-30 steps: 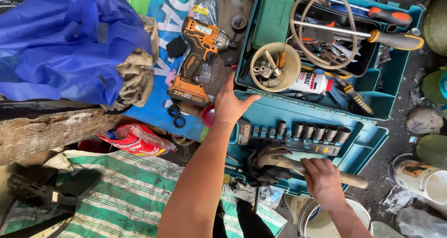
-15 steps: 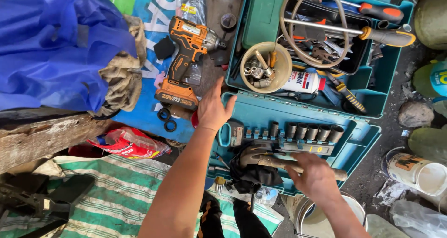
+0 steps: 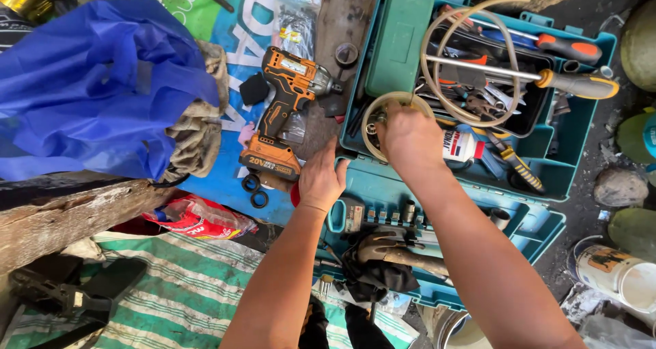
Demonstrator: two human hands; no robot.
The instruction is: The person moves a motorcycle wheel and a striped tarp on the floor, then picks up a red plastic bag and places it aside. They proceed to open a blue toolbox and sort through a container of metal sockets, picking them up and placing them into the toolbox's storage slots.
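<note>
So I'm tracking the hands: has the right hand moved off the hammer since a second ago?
Yes. The right hand has gone from the hammer up to the round tub inside the teal toolbox.

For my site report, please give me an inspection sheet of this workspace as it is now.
Surface: dark dirty ground, printed banner, striped mat.
Job's things: round bowl of small parts inside teal toolbox; socket tray below.
Clutter: orange cordless driver, blue bag, hammer, screwdrivers.
Grippers: right hand reaches into the bowl; left hand rests at toolbox edge, open.
Cables: beige hose loop.
Surroundings: log, white bucket.
</note>
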